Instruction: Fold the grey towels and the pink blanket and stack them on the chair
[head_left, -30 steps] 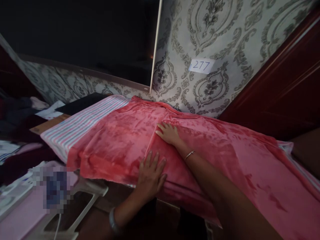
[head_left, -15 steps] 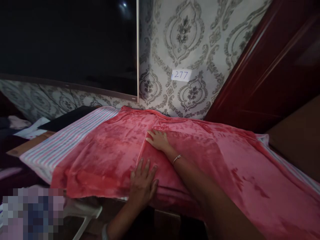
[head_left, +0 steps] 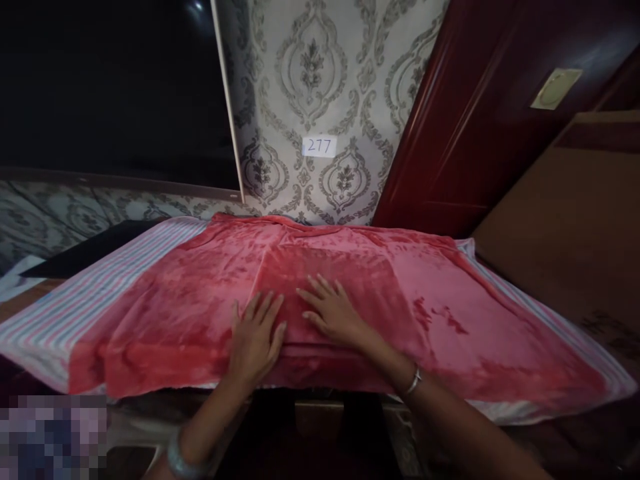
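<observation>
A plush red blanket [head_left: 465, 307] is spread over the table, with a darker rectangular section in its middle. Flat on the left edge of that section, near the front, lies my left hand [head_left: 257, 340], fingers spread. My right hand [head_left: 334, 310] rests on the dark section itself, palm down and fingers apart. Neither hand grips anything. Beneath the blanket, a striped cloth [head_left: 115, 280] in pink, blue and white shows at the left and along the right edge.
A large dark television screen [head_left: 110, 93] hangs at the back left. On the patterned wall a paper label [head_left: 319, 146] reads 277. A dark red wooden panel [head_left: 450, 133] and a big cardboard box [head_left: 565, 220] stand at the right. A pale chair [head_left: 135, 433] is below left.
My right hand has slid toward me over the blanket, away from the dark section's far left corner. The view has turned right, so more of the blanket's right side shows.
</observation>
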Tool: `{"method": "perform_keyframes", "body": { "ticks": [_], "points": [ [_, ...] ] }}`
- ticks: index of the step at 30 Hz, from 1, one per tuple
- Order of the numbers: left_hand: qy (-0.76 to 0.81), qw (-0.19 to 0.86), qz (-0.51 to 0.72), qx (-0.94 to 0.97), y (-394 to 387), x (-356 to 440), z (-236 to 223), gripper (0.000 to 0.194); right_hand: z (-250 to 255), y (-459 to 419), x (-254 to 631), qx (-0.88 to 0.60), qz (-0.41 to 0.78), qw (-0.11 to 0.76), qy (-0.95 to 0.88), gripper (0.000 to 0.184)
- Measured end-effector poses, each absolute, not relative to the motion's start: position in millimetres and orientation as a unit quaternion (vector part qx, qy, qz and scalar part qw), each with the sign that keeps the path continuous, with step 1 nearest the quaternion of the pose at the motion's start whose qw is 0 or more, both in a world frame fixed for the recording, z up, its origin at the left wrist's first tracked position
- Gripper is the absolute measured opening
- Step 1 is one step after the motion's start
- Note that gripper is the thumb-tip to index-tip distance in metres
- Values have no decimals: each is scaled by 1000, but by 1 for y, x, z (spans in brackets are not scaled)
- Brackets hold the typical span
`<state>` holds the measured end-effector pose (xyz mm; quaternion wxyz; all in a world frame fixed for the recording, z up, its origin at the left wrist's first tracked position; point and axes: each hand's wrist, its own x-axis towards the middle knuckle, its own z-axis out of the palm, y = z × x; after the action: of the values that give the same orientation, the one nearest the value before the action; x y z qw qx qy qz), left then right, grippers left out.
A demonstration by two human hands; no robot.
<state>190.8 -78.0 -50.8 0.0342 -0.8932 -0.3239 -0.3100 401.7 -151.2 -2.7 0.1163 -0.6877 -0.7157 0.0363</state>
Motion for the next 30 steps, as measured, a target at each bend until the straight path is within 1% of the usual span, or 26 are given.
{"method": "perform_keyframes", "body": {
  "ticks": [3,7,10,14,20,24,27,30],
  "points": [
    [-278,30,-287,-916,-79,209,-44,52,-19,-173,400,-685,27,109,-720,55],
    [-260,50,-251,-931,-82,226,-71,54,-43,-178,396,-683,-3,129,-719,56],
    [-261,62,-256,-929,-80,226,-92,56,-53,-179,394,-680,-22,159,-715,54],
    [-257,63,-274,-925,-76,224,-98,56,-55,-180,393,-682,-27,178,-709,54],
    [-267,55,-259,-927,-79,227,-90,57,-52,-183,389,-685,-27,200,-700,54],
    [-271,32,-233,-934,-80,222,-77,57,-37,-197,404,-669,-1,214,-712,51],
    [-260,-5,-214,-941,-69,219,-53,53,-21,-217,432,-729,-19,209,-651,49],
    [-278,-6,-208,-938,-51,223,-24,53,-12,-235,461,-819,-58,176,-544,53]
  ]
}}
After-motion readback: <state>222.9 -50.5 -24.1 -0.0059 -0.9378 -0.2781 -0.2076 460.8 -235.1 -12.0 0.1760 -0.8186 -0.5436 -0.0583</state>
